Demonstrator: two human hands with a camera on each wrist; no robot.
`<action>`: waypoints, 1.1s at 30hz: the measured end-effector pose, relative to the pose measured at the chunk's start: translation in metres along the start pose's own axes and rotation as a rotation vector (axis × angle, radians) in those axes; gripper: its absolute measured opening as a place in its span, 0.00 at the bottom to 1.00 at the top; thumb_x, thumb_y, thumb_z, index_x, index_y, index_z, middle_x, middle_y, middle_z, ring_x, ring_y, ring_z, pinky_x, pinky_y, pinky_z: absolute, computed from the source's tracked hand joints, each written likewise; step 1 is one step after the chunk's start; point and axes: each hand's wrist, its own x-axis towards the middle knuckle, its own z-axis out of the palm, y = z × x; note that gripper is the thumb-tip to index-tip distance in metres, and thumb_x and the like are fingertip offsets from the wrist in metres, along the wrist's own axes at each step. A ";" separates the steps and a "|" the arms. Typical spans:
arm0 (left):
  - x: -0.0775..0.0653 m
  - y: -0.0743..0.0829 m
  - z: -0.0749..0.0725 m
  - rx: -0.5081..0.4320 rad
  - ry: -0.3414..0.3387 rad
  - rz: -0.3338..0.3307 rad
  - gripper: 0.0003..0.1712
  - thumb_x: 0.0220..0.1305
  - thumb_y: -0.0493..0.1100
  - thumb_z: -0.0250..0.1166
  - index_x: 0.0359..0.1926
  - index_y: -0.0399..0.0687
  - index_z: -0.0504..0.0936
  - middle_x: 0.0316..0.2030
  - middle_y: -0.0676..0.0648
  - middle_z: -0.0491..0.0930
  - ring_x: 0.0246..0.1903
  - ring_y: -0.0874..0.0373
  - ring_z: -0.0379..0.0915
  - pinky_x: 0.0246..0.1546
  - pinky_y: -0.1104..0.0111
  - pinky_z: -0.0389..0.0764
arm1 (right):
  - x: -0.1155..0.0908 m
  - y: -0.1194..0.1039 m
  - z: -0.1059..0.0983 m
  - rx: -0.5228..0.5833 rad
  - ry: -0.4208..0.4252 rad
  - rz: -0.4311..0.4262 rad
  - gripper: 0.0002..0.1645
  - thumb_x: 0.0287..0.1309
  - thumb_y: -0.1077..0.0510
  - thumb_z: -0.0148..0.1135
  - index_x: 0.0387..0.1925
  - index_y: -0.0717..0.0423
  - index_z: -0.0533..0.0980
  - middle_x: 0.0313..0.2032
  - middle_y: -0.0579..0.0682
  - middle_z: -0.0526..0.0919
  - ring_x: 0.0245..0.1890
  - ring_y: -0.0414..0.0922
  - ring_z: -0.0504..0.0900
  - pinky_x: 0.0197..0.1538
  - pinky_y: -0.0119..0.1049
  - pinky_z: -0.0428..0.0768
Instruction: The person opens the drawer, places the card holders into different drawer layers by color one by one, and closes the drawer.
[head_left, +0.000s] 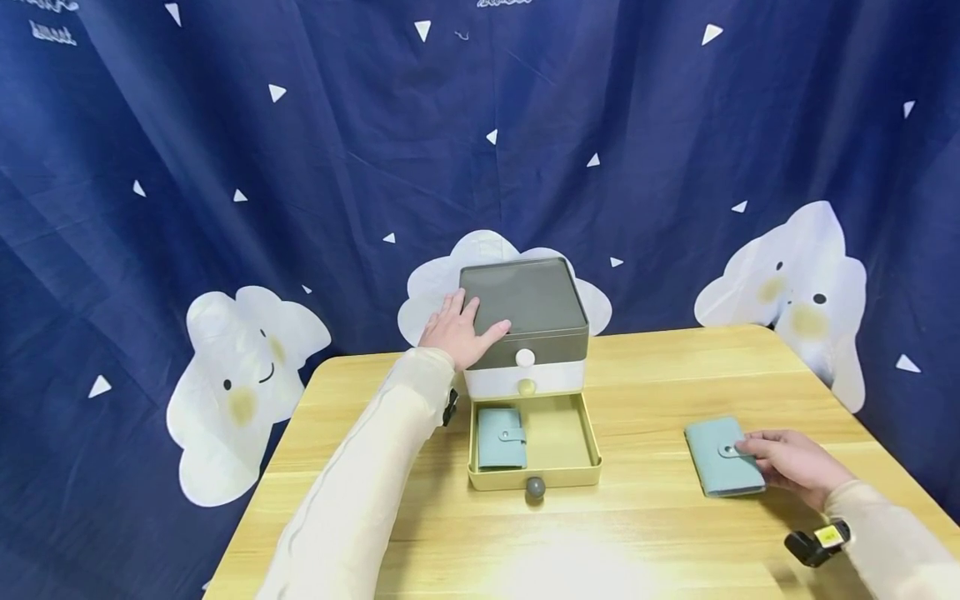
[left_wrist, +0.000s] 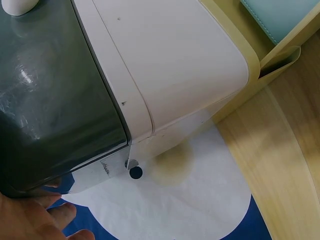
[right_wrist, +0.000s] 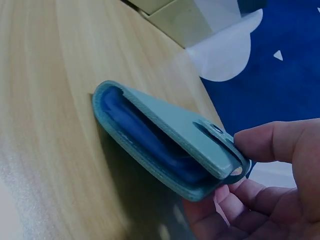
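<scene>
A small three-tier drawer box (head_left: 525,300) stands at the back of the table, dark on top, white in the middle. Its yellow bottom drawer (head_left: 562,433) is pulled out, and a light blue snap wallet (head_left: 498,437) lies in the drawer's left side. My left hand (head_left: 459,332) rests on the box's upper left edge with fingers spread. At the right, my right hand (head_left: 795,462) pinches a second light blue wallet (head_left: 720,458) by its strap side, thumb above and fingers below. In the right wrist view this wallet (right_wrist: 170,130) is tilted, with blue sleeves visible inside.
The wooden table (head_left: 645,533) carries the box and reflects a bright glare near its front. A dark knob (head_left: 535,487) sticks out from the drawer front. Behind the table hangs a dark blue curtain (head_left: 360,150) with white clouds and triangles.
</scene>
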 end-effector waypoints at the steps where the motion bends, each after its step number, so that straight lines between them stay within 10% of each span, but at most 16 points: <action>1: 0.000 0.000 0.000 0.001 0.001 0.001 0.63 0.49 0.88 0.30 0.75 0.53 0.55 0.76 0.46 0.41 0.74 0.51 0.32 0.70 0.51 0.44 | 0.000 0.000 -0.001 0.014 -0.009 -0.005 0.31 0.67 0.57 0.53 0.57 0.83 0.60 0.32 0.45 0.82 0.31 0.41 0.82 0.38 0.38 0.82; 16: 0.000 0.001 -0.001 -0.014 0.003 -0.009 0.64 0.48 0.89 0.31 0.75 0.53 0.55 0.76 0.47 0.40 0.74 0.51 0.32 0.70 0.51 0.44 | -0.003 -0.024 0.004 0.050 -0.033 -0.090 0.40 0.69 0.56 0.53 0.63 0.85 0.48 0.38 0.45 0.81 0.36 0.39 0.82 0.42 0.36 0.82; 33: -0.002 0.001 -0.004 -0.009 -0.006 -0.003 0.62 0.49 0.88 0.32 0.75 0.53 0.55 0.75 0.46 0.41 0.74 0.50 0.32 0.70 0.51 0.44 | 0.006 -0.075 0.064 0.152 -0.119 -0.197 0.39 0.68 0.60 0.53 0.64 0.85 0.49 0.41 0.50 0.81 0.38 0.39 0.82 0.45 0.36 0.82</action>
